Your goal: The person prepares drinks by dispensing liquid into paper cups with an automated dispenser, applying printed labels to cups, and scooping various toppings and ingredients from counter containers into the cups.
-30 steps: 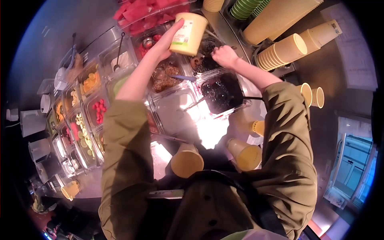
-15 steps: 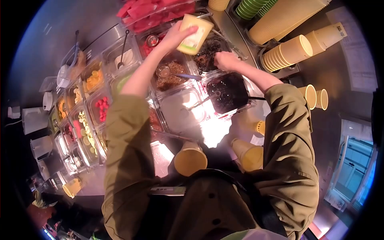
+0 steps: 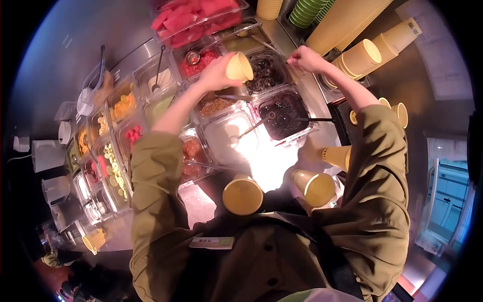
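My left hand (image 3: pixel 216 74) is wrapped around a yellow paper cup (image 3: pixel 239 67), held tilted above the topping tubs. Beneath and to its right is a tub of dark, glossy pieces (image 3: pixel 266 72). My right hand (image 3: pixel 306 59) hovers at that tub's right edge with its fingers pinched together. Whatever lies between those fingers is too small to make out. A spoon handle (image 3: pixel 266 44) from the olive-green tub (image 3: pixel 240 43) ends close to the fingertips. Nearer me, a tub of dark syrupy topping (image 3: pixel 283 115) has a black-handled ladle (image 3: pixel 317 120) in it.
Pink chunks (image 3: pixel 196 17) fill a bin at the back. Cut fruit tubs (image 3: pixel 123 104) spread to the left. Stacked paper cups (image 3: pixel 359 56) and green cups (image 3: pixel 306 11) line the right. Two paper cups, one (image 3: pixel 243 195) and another (image 3: pixel 317 187), stand close to my body.
My right hand has moved right, from above the dark pieces to the tub's edge. My left hand has lowered the cup and turned it so its side points more to the right.
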`<move>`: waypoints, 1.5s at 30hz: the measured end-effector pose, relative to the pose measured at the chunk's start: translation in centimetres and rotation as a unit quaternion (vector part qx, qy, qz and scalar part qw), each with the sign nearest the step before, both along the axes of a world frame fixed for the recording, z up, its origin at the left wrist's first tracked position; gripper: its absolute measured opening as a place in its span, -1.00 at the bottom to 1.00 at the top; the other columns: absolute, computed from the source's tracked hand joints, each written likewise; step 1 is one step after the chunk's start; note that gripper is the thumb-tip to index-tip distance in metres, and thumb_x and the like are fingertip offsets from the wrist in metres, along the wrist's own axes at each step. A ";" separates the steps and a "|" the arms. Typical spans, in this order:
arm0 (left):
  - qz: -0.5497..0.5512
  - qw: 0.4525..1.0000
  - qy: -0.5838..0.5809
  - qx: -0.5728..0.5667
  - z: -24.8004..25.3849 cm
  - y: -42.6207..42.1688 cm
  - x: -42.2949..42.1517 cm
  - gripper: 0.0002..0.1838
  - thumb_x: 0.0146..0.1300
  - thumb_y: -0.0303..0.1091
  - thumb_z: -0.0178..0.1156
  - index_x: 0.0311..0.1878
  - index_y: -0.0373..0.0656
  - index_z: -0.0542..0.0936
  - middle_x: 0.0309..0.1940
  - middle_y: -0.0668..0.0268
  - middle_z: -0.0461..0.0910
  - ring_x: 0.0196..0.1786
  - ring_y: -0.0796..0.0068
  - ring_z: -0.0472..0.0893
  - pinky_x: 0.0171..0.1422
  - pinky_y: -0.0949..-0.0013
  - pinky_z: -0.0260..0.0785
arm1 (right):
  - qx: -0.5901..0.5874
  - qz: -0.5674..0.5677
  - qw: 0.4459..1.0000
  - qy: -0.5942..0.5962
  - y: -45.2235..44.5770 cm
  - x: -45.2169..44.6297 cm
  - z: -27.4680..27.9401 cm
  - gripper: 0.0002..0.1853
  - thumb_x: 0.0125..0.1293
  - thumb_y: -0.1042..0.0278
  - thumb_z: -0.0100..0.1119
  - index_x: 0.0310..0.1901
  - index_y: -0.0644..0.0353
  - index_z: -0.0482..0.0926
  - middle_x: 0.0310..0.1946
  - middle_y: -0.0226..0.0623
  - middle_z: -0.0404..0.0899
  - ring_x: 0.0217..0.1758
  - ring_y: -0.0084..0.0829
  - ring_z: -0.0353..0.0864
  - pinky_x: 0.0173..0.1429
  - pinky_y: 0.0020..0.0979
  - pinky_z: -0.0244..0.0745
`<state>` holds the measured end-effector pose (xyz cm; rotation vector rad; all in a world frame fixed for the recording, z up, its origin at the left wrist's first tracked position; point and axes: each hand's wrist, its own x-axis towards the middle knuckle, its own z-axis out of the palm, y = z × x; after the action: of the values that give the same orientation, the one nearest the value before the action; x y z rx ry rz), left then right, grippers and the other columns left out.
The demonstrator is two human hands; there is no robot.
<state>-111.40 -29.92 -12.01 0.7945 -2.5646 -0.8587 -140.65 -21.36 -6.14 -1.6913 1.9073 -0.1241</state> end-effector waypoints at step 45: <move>0.018 0.915 0.135 0.381 6.5 9.6 5.4 -0.23 -0.03 -0.19 0.33 0.21 -0.25 0.18 0.02 0.19 0.40 0.06 0.44 0.42 0.15 0.38 0.28 | 0.012 0.411 0.882 0.228 12.6 6.1 -4.8 -0.88 -0.03 0.39 0.03 -0.56 0.19 0.55 -0.56 -0.15 0.56 -0.39 -0.16 0.59 -0.29 -0.21 0.47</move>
<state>-105.97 -20.30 -5.52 0.8292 -1.9358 -1.8531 -134.56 -8.76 -10.91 -2.5160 1.2780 0.6765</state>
